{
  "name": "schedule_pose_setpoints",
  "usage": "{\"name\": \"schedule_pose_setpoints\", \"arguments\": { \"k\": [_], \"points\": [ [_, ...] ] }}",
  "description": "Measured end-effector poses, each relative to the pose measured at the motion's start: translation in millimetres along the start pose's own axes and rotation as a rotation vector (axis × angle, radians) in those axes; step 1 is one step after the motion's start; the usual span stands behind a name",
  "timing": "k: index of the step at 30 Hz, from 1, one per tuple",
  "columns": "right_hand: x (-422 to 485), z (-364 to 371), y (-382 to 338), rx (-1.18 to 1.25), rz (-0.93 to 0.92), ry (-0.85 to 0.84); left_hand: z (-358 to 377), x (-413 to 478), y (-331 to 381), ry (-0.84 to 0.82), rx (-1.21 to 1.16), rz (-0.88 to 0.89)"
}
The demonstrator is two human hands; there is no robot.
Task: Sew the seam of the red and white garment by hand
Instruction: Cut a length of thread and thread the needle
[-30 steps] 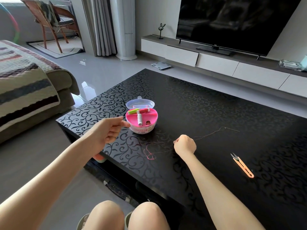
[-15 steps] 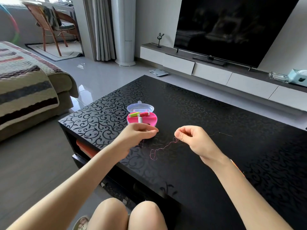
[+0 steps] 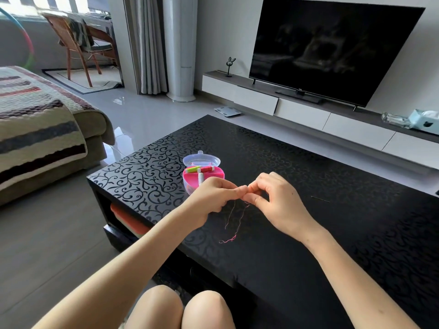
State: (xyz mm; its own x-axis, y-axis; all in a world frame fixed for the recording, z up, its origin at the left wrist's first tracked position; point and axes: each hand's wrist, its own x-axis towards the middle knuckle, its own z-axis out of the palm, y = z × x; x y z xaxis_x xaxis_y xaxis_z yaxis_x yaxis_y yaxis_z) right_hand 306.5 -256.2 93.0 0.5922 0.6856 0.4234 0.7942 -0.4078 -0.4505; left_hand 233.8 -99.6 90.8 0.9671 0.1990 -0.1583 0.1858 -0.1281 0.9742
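My left hand and my right hand meet fingertip to fingertip above the black coffee table. Both pinch a thin pink thread that hangs from the fingers in two strands, with its end curled on the table. A needle lies alone on the table to the right of my right hand. An open pink sewing box with thread spools stands just behind my left hand. No red and white garment is in view.
A sofa with a striped blanket stands at the left. A TV on a low white cabinet fills the back. My knees are at the table's near edge. A shelf under the table holds an orange item.
My hands have come together from apart. The right hand lifted the thread off the table and the left hand moved right to pinch it too. The camera view shifted, hiding the orange snips.
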Motion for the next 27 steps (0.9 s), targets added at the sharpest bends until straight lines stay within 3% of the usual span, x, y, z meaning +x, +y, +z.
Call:
{"name": "schedule_pose_setpoints", "arguments": {
  "k": [4,9,12,15,19,27],
  "points": [
    [-1,4,4,-0.095,-0.070,0.142,1,1,2,-0.037,-0.056,-0.027],
    [-7,20,0,-0.085,0.043,0.291,6,9,1,0.129,0.045,0.018],
    [-8,19,3,0.351,0.227,0.179,6,9,1,0.151,0.050,0.027],
    [-11,20,3,0.820,0.296,-0.026,4,5,3,0.136,0.040,0.050],
    [-15,27,2,0.852,0.282,-0.173,-2,3,5,0.136,-0.025,0.028],
    [-29,27,17,0.792,0.380,-0.191,-43,-9,-5,0.233,-0.169,-0.043]
  ]
}}
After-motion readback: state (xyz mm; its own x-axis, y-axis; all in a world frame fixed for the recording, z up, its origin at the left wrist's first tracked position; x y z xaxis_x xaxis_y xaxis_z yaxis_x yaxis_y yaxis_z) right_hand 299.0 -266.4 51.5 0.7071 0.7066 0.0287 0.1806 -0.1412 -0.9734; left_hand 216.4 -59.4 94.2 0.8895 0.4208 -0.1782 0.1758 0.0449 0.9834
